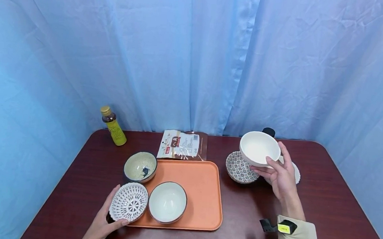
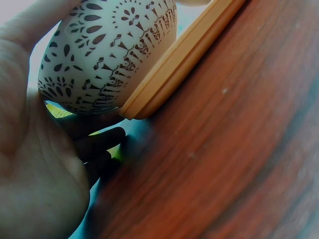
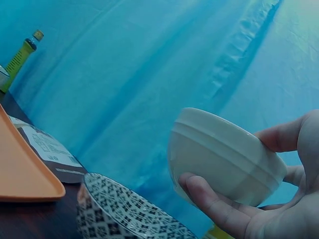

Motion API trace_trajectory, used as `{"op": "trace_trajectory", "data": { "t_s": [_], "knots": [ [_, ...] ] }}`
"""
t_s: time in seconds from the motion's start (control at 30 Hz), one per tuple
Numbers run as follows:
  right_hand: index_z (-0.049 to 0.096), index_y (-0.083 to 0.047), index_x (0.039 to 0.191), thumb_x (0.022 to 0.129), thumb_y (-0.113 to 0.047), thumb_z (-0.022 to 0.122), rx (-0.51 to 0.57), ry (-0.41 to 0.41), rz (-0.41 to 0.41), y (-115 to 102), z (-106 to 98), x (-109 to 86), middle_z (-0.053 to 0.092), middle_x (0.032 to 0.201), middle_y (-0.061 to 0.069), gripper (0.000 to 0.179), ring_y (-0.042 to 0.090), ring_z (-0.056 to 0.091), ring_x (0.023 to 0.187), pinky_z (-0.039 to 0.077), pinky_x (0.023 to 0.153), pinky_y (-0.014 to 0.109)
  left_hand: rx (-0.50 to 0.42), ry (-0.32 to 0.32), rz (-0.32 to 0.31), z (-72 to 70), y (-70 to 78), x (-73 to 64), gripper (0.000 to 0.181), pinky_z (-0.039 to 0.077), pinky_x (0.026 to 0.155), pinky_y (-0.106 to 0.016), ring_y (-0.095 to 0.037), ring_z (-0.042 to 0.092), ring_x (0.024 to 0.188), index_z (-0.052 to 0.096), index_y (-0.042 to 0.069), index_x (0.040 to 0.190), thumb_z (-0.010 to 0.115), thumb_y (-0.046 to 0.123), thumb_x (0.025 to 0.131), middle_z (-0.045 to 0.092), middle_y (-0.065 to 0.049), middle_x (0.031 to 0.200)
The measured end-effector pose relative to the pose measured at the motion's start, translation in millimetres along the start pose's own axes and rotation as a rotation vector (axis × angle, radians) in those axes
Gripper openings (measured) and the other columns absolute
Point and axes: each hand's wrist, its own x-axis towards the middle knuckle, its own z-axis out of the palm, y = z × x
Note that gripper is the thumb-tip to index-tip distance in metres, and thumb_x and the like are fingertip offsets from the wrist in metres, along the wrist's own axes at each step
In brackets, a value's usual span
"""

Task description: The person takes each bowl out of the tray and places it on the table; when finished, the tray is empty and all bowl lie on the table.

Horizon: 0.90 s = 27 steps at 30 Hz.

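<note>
My left hand (image 1: pixel 103 217) grips a white bowl with dark petal-like marks (image 1: pixel 129 202) at the tray's near left corner. The thumb lies at its near rim and the fingers along its left side. In the left wrist view this patterned bowl (image 2: pixel 112 55) overlaps the tray's edge. With my right hand (image 1: pixel 284 179) I hold a plain white bowl (image 1: pixel 260 148), tilted, thumb at the rim and fingers beneath. The right wrist view shows the white bowl (image 3: pixel 219 154) raised above a black-and-white patterned bowl (image 3: pixel 129 211).
An orange tray (image 1: pixel 202 195) carries a dark-rimmed pale bowl (image 1: pixel 168 202). A speckled bowl (image 1: pixel 138 166) overlaps its far left corner. Behind stand a green-labelled bottle (image 1: pixel 114 128) and a flat food packet (image 1: pixel 179 145). A scalloped white dish (image 1: pixel 296 174) and a black cap (image 1: pixel 269 131) show by my right hand.
</note>
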Motion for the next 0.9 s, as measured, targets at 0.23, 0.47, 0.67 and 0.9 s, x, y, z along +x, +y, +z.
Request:
{"op": "trace_trajectory", "data": {
  "t_s": [0.23, 0.47, 0.67, 0.9],
  "knots": [
    [0.007, -0.029, 0.162, 0.101, 0.001, 0.047, 0.047, 0.065, -0.026, -9, -21, -2.1, -0.006, 0.158, 0.012, 0.078, 0.023, 0.076, 0.079, 0.062, 0.067, 0.04, 0.003, -0.004, -0.011, 0.2, 0.3, 0.5, 0.109, 0.023, 0.114, -0.067, -0.038, 0.022, 0.148, 0.01, 0.016, 0.162, 0.081, 0.024, 0.08, 0.015, -0.017, 0.168],
    [0.007, -0.031, 0.161, 0.102, 0.0, 0.047, 0.058, 0.083, -0.044, -15, -40, -6.7, -0.007, 0.161, 0.008, 0.079, 0.024, 0.076, 0.08, 0.062, 0.066, 0.038, 0.014, -0.007, -0.006, -0.2, 0.6, -0.3, 0.109, 0.022, 0.114, -0.068, -0.039, 0.021, 0.148, 0.01, 0.016, 0.163, 0.081, 0.024, 0.08, 0.015, -0.016, 0.169],
    [0.006, -0.032, 0.162, 0.102, 0.001, 0.046, 0.083, 0.088, -0.063, -20, -55, -11.9, -0.011, 0.161, 0.003, 0.079, 0.025, 0.076, 0.082, 0.062, 0.067, 0.04, 0.018, -0.003, 0.002, -0.6, 2.0, -0.8, 0.109, 0.022, 0.114, -0.068, -0.038, 0.022, 0.147, 0.011, 0.016, 0.163, 0.081, 0.024, 0.08, 0.015, -0.015, 0.169],
    [0.008, -0.033, 0.161, 0.102, 0.003, 0.043, 0.164, 0.111, -0.079, -26, -71, -15.5, -0.015, 0.161, -0.001, 0.078, 0.03, 0.075, 0.081, 0.062, 0.065, 0.043, 0.02, 0.003, 0.012, -0.3, 1.3, -1.3, 0.109, 0.024, 0.114, -0.066, -0.035, 0.023, 0.145, 0.012, 0.016, 0.162, 0.081, 0.023, 0.079, 0.017, -0.015, 0.169]
  ]
}}
